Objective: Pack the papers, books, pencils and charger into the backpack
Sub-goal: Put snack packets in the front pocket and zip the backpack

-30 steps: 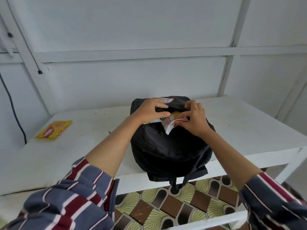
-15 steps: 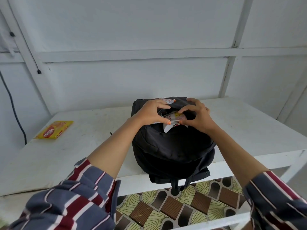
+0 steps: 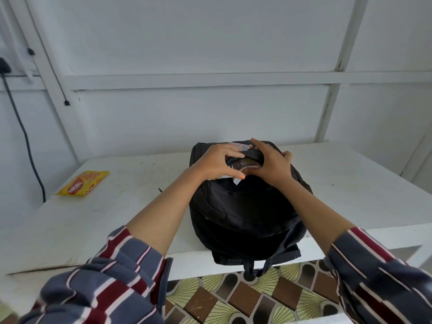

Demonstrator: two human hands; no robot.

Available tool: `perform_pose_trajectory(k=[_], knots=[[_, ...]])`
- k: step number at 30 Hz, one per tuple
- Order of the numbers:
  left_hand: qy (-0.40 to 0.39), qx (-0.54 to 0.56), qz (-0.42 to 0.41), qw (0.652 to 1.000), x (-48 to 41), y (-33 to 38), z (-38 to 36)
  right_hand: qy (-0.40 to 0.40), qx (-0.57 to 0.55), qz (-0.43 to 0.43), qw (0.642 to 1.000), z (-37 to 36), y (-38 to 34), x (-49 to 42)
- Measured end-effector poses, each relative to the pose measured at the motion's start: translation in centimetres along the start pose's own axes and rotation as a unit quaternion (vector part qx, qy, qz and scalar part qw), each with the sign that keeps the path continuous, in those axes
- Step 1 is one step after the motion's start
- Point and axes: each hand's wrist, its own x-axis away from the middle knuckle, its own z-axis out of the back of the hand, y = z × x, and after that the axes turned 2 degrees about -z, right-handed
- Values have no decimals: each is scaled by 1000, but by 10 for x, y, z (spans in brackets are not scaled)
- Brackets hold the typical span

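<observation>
A black backpack (image 3: pixel 245 213) lies on the white table (image 3: pixel 117 206), its bottom hanging over the front edge. My left hand (image 3: pixel 217 163) grips the near edge of the top opening, thumb and fingers curled round the fabric. My right hand (image 3: pixel 271 163) lies over the opening, fingers pressing papers (image 3: pixel 245 163) down inside. A white paper corner (image 3: pixel 237 181) sticks out under my left thumb, and another printed paper edge (image 3: pixel 238 145) shows at the far rim. Books, pencils and charger are not visible.
A yellow snack packet (image 3: pixel 83 183) lies at the table's far left. A black cable (image 3: pixel 25 141) hangs down the left wall. White panelled walls stand behind the table. Patterned floor tiles (image 3: pixel 233 298) show below the front edge.
The papers have sunk further into the backpack. My right hand moved from pinching the paper corner to covering the opening and pushing down. My left hand stayed on the opening's edge.
</observation>
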Motion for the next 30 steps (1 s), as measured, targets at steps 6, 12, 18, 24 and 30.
perform_pose_trajectory(k=[6, 12, 18, 24, 30], knots=[[3, 0, 8, 1000, -1, 0, 1, 23, 14, -16, 1000, -4, -4, -7], [-2, 0, 14, 1000, -1, 0, 2, -43, -113, 60, 991, 14, 6, 2], [4, -9, 2, 1000, -1, 0, 2, 61, -185, 212, 958, 9, 7, 29], [-1, -14, -2, 1000, -1, 0, 2, -135, -104, 242, 955, 1, 3, 38], [-10, -24, 3, 1000, 0, -1, 4, -200, -106, 195, 954, 8, 0, 30]])
